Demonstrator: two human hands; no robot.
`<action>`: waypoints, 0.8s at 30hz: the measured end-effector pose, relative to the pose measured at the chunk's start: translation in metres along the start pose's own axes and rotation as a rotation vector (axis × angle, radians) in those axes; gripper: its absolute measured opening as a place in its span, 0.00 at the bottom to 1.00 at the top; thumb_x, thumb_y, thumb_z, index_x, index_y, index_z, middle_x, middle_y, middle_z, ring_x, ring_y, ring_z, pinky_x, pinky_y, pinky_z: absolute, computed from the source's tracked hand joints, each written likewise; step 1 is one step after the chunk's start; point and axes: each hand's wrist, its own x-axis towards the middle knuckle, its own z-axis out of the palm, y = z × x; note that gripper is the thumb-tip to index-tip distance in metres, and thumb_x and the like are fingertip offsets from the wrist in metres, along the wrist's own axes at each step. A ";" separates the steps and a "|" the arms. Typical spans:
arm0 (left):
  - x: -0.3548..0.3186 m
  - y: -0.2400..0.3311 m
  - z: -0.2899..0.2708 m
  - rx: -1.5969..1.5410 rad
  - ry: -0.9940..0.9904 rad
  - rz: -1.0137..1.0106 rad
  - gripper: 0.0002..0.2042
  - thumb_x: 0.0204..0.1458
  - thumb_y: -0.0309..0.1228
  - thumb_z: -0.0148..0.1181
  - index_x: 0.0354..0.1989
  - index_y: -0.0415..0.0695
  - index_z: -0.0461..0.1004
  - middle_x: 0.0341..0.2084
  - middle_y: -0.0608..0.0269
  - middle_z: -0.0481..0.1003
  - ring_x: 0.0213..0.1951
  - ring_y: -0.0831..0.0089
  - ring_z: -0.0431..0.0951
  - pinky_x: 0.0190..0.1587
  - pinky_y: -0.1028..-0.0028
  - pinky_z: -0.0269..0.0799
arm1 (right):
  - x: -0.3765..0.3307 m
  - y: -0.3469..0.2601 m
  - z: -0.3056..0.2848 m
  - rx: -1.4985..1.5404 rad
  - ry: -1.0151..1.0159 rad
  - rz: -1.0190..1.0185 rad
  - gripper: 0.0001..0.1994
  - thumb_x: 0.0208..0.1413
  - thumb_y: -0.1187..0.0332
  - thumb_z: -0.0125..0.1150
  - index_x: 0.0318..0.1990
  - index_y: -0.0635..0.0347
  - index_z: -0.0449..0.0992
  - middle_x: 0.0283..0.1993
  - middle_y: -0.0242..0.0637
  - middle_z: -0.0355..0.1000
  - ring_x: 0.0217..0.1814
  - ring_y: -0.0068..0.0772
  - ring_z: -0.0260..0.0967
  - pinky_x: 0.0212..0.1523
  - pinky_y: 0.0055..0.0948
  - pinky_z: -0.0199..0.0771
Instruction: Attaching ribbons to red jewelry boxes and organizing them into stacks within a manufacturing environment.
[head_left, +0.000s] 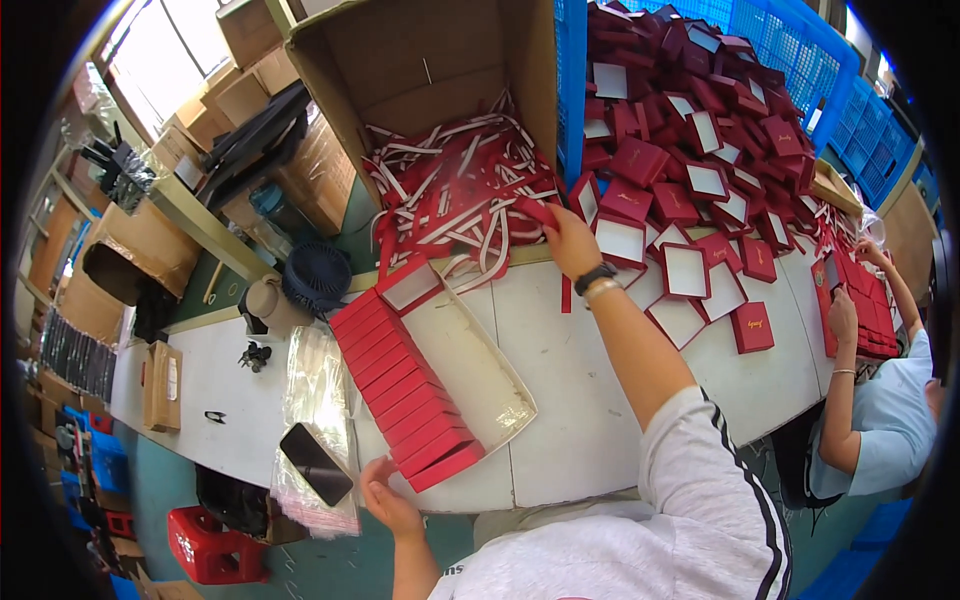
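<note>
My right hand reaches out to the front of a big cardboard box, its fingers closed on a piece of red ribbon. Behind it lies a tangled heap of red and white ribbons. My left hand is beside the near end of a shallow tray, holding nothing, its fingers loosely bent and apart. A row of small red boxes stands packed along the tray's left side. At the tray's far end, one open red box shows a white inside.
Red box lids and bases spill from a blue crate onto the white table. A phone lies on clear plastic bags. A small dark fan stands left of the tray. Another person works at right.
</note>
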 end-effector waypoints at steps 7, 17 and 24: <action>-0.015 0.085 0.017 0.114 0.127 0.528 0.16 0.59 0.40 0.47 0.41 0.35 0.67 0.35 0.52 0.70 0.33 0.66 0.68 0.37 0.71 0.65 | -0.063 -0.071 -0.134 1.196 -0.342 0.336 0.21 0.57 0.73 0.53 0.57 0.68 0.61 0.46 0.29 0.68 0.45 0.15 0.64 0.44 0.17 0.66; -0.017 0.157 0.174 -0.944 -0.651 -0.662 0.23 0.57 0.39 0.49 0.55 0.36 0.59 0.49 0.53 0.67 0.50 0.66 0.68 0.49 0.67 0.65 | -0.125 -0.106 -0.207 0.432 -0.230 -0.540 0.19 0.45 0.78 0.57 0.49 0.56 0.74 0.54 0.40 0.67 0.59 0.44 0.62 0.55 0.36 0.67; -0.027 0.118 0.171 -0.979 -0.538 -0.768 0.18 0.56 0.27 0.51 0.55 0.40 0.61 0.52 0.59 0.67 0.54 0.67 0.67 0.58 0.66 0.62 | -0.116 -0.067 -0.198 0.763 -0.109 -0.187 0.20 0.46 0.72 0.63 0.50 0.56 0.70 0.54 0.39 0.65 0.53 0.37 0.65 0.51 0.29 0.67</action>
